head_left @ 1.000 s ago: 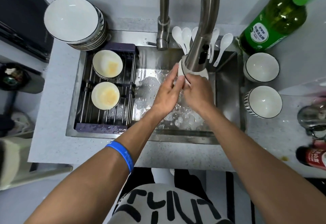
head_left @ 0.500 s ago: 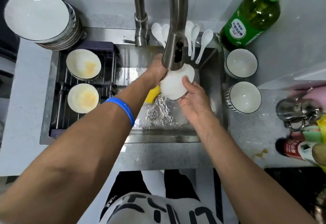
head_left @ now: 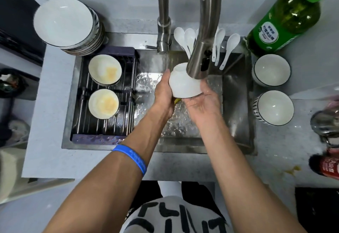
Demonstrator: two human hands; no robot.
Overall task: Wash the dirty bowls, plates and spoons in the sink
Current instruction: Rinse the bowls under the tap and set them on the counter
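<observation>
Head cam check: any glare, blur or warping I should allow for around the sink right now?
Head view: wide-angle warping bends the counter edges; glare on the wet sink floor; right hand slightly motion-blurred under the white bowl; the frame's corners are soft.

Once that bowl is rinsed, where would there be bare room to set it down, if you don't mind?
Free: the front of the rack below the two stained bowls, and the counter in front of the two clean bowls. Crowded: the back right corner, with spoons and soap bottle.
</observation>
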